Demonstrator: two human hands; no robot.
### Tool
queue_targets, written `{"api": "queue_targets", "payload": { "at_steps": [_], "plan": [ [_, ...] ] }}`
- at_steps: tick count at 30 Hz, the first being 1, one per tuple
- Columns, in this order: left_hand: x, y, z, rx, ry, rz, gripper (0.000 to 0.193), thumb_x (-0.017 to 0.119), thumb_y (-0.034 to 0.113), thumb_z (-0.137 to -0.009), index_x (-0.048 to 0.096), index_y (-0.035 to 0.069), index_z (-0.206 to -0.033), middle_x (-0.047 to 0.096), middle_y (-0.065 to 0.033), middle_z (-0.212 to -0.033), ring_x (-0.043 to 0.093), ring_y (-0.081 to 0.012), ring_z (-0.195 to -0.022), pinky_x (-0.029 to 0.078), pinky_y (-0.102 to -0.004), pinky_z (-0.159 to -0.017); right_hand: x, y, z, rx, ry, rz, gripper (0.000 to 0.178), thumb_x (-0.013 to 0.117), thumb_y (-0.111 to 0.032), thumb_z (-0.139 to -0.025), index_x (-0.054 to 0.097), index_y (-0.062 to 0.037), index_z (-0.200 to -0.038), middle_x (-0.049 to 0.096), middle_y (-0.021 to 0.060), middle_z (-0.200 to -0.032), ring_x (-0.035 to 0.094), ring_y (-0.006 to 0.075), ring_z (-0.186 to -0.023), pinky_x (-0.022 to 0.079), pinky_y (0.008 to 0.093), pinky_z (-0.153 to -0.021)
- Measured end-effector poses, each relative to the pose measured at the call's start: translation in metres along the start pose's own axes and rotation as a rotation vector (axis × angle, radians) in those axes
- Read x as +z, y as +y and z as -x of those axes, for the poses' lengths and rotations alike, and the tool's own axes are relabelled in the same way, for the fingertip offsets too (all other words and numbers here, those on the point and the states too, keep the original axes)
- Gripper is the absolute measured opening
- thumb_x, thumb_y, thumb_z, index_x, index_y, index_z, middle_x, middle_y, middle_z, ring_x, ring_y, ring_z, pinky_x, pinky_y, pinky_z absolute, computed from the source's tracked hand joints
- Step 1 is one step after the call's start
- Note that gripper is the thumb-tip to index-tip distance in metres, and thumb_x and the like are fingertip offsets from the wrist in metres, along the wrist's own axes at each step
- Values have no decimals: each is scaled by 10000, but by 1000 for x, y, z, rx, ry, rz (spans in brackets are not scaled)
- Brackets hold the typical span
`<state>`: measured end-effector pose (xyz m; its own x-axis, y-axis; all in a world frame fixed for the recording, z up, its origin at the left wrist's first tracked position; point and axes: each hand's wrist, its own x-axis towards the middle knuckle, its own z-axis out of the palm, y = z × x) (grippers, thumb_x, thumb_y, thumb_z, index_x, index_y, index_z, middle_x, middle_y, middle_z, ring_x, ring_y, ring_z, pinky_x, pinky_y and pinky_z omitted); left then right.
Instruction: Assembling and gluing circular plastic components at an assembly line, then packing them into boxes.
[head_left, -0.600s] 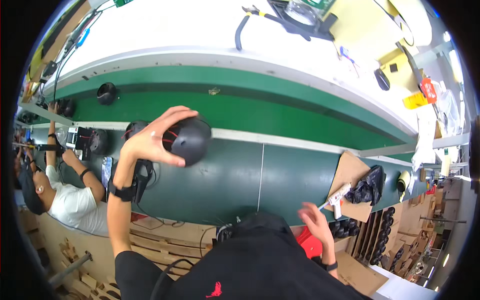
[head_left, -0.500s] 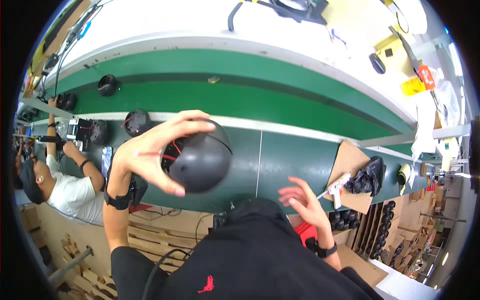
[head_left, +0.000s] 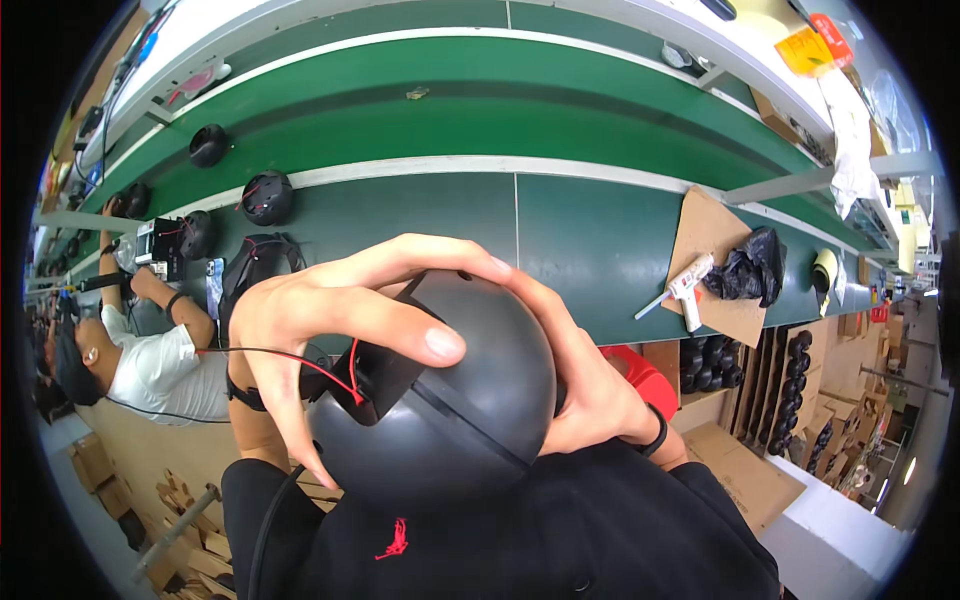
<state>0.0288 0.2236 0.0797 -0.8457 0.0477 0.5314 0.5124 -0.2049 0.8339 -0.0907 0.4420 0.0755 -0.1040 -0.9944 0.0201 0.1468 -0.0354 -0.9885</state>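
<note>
Black shell [head_left: 495, 395] with dark slot, held before the black shirt [head_left: 560, 530]

This shell is round and smooth, and in the view it covers part of the near edge of the desk [head_left: 600, 240]. Both hands are holding it. The left hand [head_left: 268, 330] is spread wide around the left side, beside a square opening where a red wire [head_left: 357, 396] comes out. The right hand [head_left: 590, 395] is curved along the right side; its thumb I cannot see clearly.

Just below the near edge, to the right of the right hand, is a red object [head_left: 645, 380], partly hidden. On the desk, behind the left hand, a black bag-like thing [head_left: 260, 262] is lying. More to the right, a piece of cardboard [head_left: 690, 230] carries a white glue gun [head_left: 688, 290], its nozzle passing the cardboard's left border, and a crumpled black plastic bag [head_left: 750, 265].

At the left, a co-worker in a white shirt [head_left: 165, 365] is beside the desk. Near the far edge, on the left part, stands a dark round shell [head_left: 267, 200] with red wire. Beyond that edge, another dark shell [head_left: 208, 147] is on a green strip [head_left: 480, 110].
</note>
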Motion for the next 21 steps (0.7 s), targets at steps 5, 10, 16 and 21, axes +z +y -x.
{"api": "queue_targets", "payload": {
  "at_steps": [5,10,16,21],
  "plan": [
    [-6,6,2,-29,-212,205,538,850,310,-815,637,108,-1267,332,-457,-1412,500,-604,-1218,487,-608,-958,11,-8,12,-72,30,254,1138,864,-97,-738,97,-47,-1577,630,236,-1234,693,320,-1070,576,394,-867],
    [-18,10,2,-30,-377,235,529,812,335,-850,629,106,-1290,259,-454,-1456,364,-636,-1318,438,-635,-995,20,-17,14,-105,28,388,1154,900,-169,-725,125,-6,-1564,585,257,-1294,674,334,-1112,573,417,-876],
    [-16,20,13,5,-427,130,504,768,437,-869,647,195,-1294,317,-423,-1449,305,-621,-1359,342,-673,-1054,30,-17,14,-167,24,502,1144,899,-184,-732,133,23,-1557,609,267,-1243,677,351,-1100,564,418,-888],
    [-21,19,19,27,-452,124,489,765,451,-870,656,224,-1289,320,-416,-1455,308,-618,-1357,354,-664,-1047,35,-24,6,-202,16,589,1118,892,-194,-745,151,63,-1542,600,286,-1263,682,357,-1090,551,401,-908]
  ]
}}
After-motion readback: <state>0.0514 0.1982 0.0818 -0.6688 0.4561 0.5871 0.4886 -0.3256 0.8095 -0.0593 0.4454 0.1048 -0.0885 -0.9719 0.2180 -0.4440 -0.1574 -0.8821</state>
